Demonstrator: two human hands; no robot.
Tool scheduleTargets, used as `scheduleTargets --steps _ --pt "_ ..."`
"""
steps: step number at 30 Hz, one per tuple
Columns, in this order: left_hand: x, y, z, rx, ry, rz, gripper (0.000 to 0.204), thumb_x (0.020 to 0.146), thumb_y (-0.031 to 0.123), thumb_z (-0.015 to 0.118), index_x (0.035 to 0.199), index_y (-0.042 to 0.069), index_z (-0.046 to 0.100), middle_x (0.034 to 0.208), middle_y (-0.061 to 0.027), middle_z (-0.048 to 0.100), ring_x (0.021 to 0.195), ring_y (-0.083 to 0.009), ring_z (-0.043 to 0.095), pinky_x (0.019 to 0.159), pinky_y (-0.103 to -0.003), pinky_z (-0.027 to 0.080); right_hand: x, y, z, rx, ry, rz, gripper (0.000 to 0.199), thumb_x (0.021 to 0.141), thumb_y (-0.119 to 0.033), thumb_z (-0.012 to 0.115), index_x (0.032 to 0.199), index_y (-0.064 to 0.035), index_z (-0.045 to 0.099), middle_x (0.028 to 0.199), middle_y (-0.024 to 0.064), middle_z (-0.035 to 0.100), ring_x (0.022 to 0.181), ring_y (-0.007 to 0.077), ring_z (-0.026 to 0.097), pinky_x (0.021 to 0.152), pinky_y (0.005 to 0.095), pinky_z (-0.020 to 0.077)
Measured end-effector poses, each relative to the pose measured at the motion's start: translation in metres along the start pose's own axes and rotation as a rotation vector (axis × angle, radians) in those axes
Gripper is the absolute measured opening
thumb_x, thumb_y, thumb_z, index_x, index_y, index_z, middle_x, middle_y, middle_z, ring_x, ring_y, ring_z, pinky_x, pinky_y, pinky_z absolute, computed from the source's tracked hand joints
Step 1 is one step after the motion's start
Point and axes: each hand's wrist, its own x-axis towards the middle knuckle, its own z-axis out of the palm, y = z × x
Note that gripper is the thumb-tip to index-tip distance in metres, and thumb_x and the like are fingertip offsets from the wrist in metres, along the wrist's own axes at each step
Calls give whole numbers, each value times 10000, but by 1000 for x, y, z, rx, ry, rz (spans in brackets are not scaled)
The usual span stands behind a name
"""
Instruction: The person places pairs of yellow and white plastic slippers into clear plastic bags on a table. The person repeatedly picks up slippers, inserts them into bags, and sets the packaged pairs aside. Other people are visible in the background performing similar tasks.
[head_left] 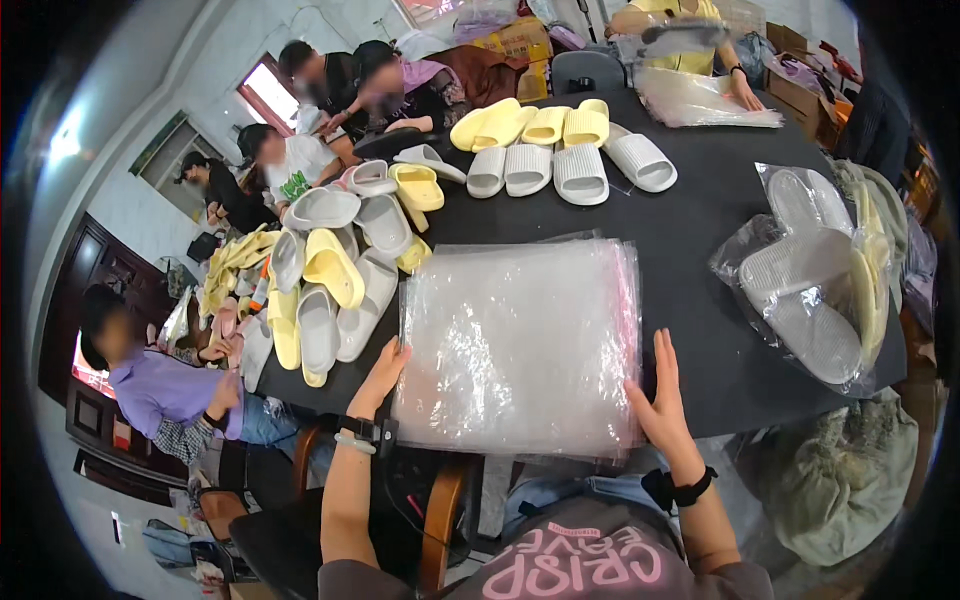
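Note:
A thick stack of clear plastic bags [515, 340] lies in front of me on the black table [690, 240], overhanging its near edge. At the stack's left edge, my left hand [381, 376] touches the side with its fingers stretched out. My right hand [662, 405] is spread at the lower right edge, its thumb against the bags and the fingers upright. Grey and yellow slippers [333, 268] are heaped just left of the stack. Behind it stand rows of grey slippers [580, 174] and yellow slippers [545, 125].
Bagged grey and yellow slippers [805, 290] lie at the right table edge. A greenish sack [840, 480] sits below them. Across the table, a person in yellow [690, 50] handles more clear bags [700, 98]. Several other people sit along the left, one in purple [180, 390].

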Motion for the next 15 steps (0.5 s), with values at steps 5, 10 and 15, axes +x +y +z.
scheduleTargets --steps 5,10,15 --pt "1 19 37 -81 -61 220 700 983 318 571 1485 -53 253 1476 -173 395 1359 -259 368 1125 -361 286 1 16 33 -155 -162 -101 854 903 -295 652 1505 68 167 1539 378 87 1450 473 145 1166 465 192" --pt "0 1 37 310 156 304 737 964 320 576 1477 -85 237 1505 -286 313 1408 -372 307 1148 -406 257 -4 15 25 -260 -114 -117 884 874 -308 689 1490 84 191 1518 400 114 1412 520 198 1146 491 233" --pt "-72 64 66 883 150 626 694 927 305 595 1474 -21 320 1541 -230 294 1435 -401 254 1171 -529 162 -7 20 29 -391 -56 -178 878 847 -326 715 1475 74 249 1483 432 151 1374 550 252 1123 504 286"
